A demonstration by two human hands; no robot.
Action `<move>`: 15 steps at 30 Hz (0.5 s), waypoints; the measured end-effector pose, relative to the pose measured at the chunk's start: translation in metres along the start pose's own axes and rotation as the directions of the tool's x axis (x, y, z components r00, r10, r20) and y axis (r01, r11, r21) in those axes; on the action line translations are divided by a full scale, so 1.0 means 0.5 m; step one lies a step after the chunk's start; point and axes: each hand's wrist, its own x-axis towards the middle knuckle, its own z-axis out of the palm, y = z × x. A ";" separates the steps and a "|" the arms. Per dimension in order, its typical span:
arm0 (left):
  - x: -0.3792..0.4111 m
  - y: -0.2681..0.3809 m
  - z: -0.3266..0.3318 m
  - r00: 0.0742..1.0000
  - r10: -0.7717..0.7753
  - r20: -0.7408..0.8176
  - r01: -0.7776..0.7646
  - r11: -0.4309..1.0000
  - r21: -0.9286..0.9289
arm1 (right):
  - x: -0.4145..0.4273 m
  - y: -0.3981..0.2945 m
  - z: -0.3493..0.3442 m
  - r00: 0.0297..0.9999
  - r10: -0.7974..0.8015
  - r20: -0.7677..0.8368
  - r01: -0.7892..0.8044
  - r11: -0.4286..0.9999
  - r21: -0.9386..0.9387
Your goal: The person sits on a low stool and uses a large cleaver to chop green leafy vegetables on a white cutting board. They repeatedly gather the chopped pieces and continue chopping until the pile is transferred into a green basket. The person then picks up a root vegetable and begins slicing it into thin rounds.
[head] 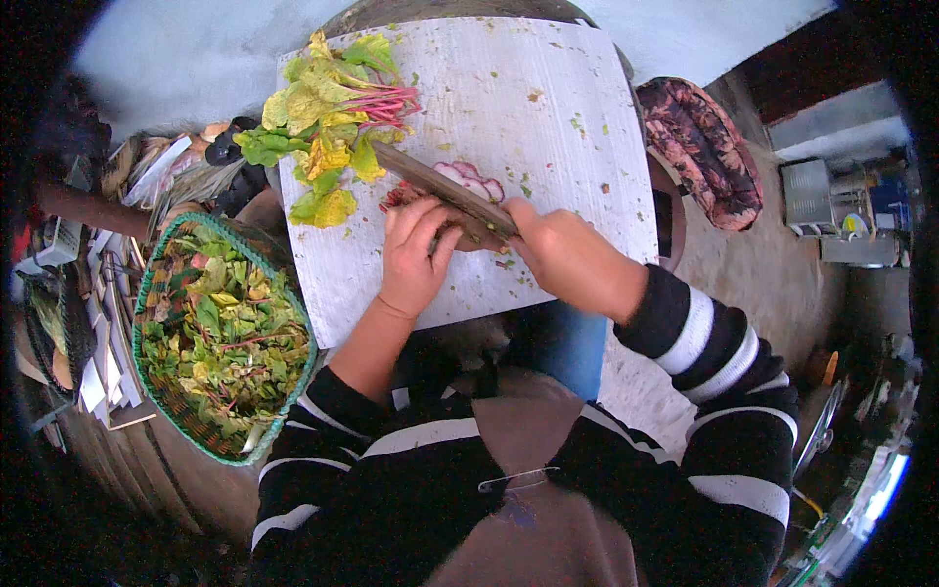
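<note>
My right hand [568,253] grips the handle end of a broad, dark-bladed knife [440,187], which lies slanting across the white board. Curled fingers of my left hand [418,253] rest on something dark and reddish [400,197] below the blade; what it is, and how firmly it is held, is partly hidden. Just beyond the blade are white slices with pink-purple rims [469,178], which look like radish. At the board's upper left lie leafy greens [315,110], green and yellow, with pink stems [389,105] pointing right.
The white board [513,81] carries scattered green scraps. At its left stands a woven basket with a green rim [220,458], full of chopped leaves [235,330]. Cut boards and clutter lie farther left. A dark floral cushion [700,154] is at the right, beyond a round stool or table edge.
</note>
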 end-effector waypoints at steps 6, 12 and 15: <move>0.006 -0.006 0.003 0.999 0.034 0.014 -0.035 0.999 0.024 | -0.001 -0.001 -0.021 0.998 -0.051 -0.048 0.052 0.998 0.026; -0.002 -0.005 0.000 1.000 0.025 -0.018 -0.025 0.999 0.023 | -0.038 -0.014 -0.047 0.997 0.023 0.076 -0.023 1.000 0.006; 0.001 -0.002 0.005 0.999 0.038 -0.014 -0.038 0.999 0.006 | -0.022 0.000 -0.022 0.998 0.030 0.047 -0.031 0.999 0.030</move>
